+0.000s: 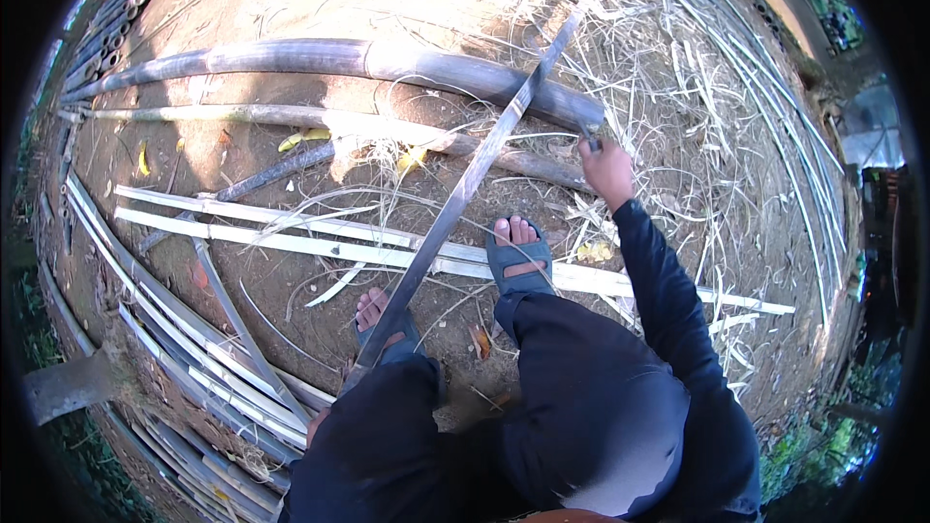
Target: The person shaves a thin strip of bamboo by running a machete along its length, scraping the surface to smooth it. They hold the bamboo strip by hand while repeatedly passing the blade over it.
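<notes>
A long split bamboo strip (472, 174), dark on its upper face, slants from the top of the view down to my left knee, crossing over a thick bamboo pole (387, 60). Beside that knee only a sliver of my left hand (315, 424) shows, close to the strip's lower end; its fingers are hidden. My right hand (608, 172) is closed at the right end of the thick pole. From its fingers pokes a small greyish thing (590, 130) that I cannot make out. Two pale bamboo strips (320, 238) lie on the ground by my sandalled feet.
A thinner bamboo pole (387, 126) lies below the thick one. Tangled pale shavings (678, 87) cover the ground at right, with long thin strips (775, 126) beyond. Stacked split bamboo (208, 358) lies at lower left, and more poles (116, 39) at upper left.
</notes>
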